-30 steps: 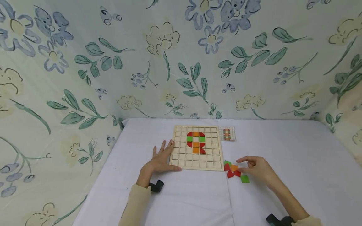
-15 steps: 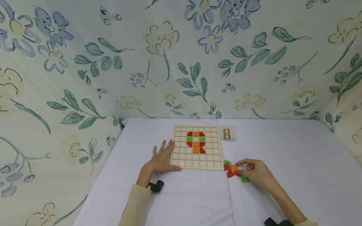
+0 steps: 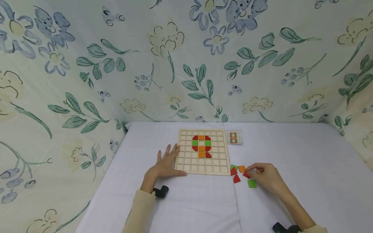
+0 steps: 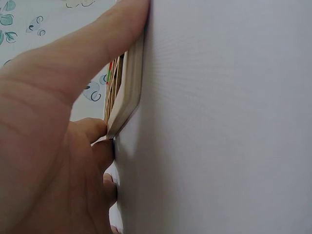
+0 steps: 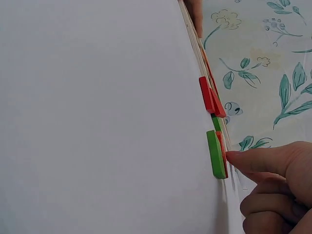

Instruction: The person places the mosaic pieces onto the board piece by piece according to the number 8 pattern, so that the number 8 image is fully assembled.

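Note:
A square wooden grid board (image 3: 190, 163) lies on the white table, with red, orange and green tiles (image 3: 201, 149) set in its middle cells. My left hand (image 3: 164, 165) rests at the board's lower left corner, fingers spread and straight along the left side, thumb along the near edge. Right of the board, my right hand (image 3: 263, 176) pinches at a red tile (image 3: 246, 175) with thumb and index finger, the other fingers curled. Around it lie an orange tile (image 3: 241, 169), a green tile (image 3: 252, 183), a red tile (image 3: 237, 179) and another red tile (image 3: 233, 171) against a second green one.
Beside the board's upper right corner lies a small printed card (image 3: 234, 137) with a coloured grid pattern. Floral cloth (image 3: 204, 64) hangs behind the table's far edge. Each wrist carries a black camera mount (image 3: 161, 191).
My right hand has closed its thumb and index finger at the red tile, which has shifted slightly up and right. The orange tile has slid away from me. The left hand stays put.

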{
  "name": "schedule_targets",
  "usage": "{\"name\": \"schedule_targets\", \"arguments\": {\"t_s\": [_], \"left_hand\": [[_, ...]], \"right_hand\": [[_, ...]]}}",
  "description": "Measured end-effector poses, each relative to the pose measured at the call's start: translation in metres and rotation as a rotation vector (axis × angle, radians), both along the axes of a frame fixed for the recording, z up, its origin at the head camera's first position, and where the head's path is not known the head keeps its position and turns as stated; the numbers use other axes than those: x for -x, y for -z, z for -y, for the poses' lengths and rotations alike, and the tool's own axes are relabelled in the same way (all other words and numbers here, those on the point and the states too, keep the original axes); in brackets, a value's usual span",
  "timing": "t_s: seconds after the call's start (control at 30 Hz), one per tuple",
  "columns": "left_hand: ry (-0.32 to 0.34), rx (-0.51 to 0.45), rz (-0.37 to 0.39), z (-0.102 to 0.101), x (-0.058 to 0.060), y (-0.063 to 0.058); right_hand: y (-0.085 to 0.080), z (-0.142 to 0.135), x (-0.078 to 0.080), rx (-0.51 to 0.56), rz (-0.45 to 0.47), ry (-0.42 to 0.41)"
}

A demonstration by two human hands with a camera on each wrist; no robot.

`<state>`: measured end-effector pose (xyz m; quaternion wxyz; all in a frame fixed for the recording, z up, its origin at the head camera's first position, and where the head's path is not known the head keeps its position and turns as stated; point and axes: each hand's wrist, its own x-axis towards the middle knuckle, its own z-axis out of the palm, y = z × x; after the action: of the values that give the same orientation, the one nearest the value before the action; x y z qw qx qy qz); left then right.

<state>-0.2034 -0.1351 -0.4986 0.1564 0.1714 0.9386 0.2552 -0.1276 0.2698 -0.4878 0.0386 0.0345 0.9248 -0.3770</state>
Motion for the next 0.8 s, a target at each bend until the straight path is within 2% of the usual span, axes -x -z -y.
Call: {"name": "schedule_targets", "arguments": {"t_s": [0.23,0.4,0.8], "left_hand": [[-0.007,-0.004,-0.003,0.001,-0.001,-0.002],[-0.004,-0.006,0.000,0.001,0.000,-0.001],[-0.006,0.010,0.000,0.000,-0.002,-0.003]], "right_hand": [[-0.004,0.010,0.010,0.057,-0.007,-0.055],[-0.004,0.020,0.018,0.051,0.036,-0.079],[-0.003,0.025,0.022,0.035,0.061,-0.047]]}}
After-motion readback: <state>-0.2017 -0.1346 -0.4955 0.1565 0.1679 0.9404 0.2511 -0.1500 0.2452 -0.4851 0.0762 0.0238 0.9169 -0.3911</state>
